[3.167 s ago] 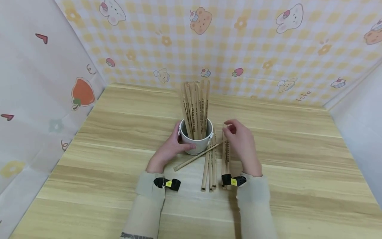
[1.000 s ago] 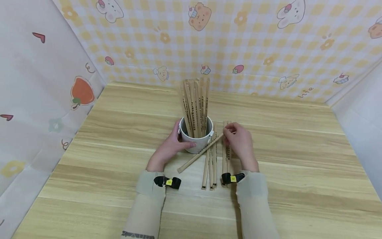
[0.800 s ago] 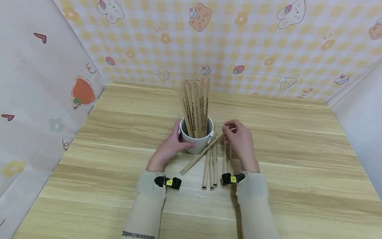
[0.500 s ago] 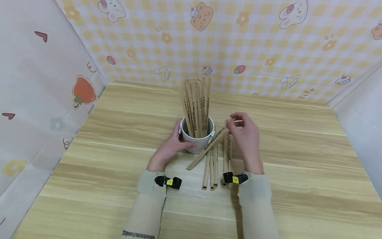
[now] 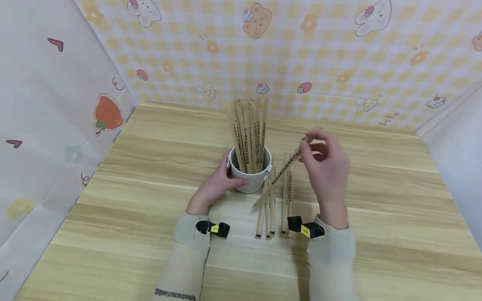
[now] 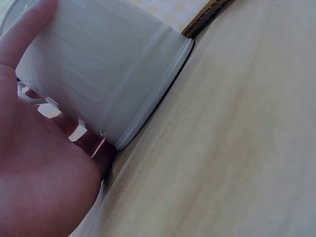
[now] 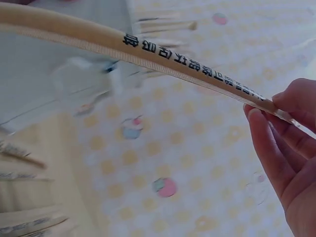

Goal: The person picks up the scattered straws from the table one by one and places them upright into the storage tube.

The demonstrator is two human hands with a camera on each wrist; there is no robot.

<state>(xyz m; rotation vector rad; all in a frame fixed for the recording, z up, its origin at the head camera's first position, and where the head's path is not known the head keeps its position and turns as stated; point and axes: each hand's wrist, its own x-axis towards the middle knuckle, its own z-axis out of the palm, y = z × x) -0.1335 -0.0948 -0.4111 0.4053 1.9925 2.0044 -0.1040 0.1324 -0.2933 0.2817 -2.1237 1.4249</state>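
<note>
A white bucket [image 5: 249,182] stands on the table with several paper-wrapped straws [image 5: 246,138] upright in it. My left hand [image 5: 214,184] grips its left side, thumb across the front; the left wrist view shows the palm [image 6: 44,168] against the bucket wall [image 6: 108,64]. My right hand [image 5: 327,167] pinches the upper end of one wrapped straw [image 5: 280,175], which slants down to the left above others. In the right wrist view this straw [image 7: 163,57] runs to the fingers of my right hand [image 7: 291,148].
Several wrapped straws [image 5: 285,209] lie on the wooden table [image 5: 384,200], right of the bucket and in front of it, pointing toward me. Behind the table hangs a checked cloth [image 5: 286,54] with cartoon prints; a white printed cloth [image 5: 49,108] hangs at the left.
My right hand has moved right and up, away from the bucket, with the pinched straw, whose lower end has shifted right and lifted. My left hand keeps its grip on the bucket.
</note>
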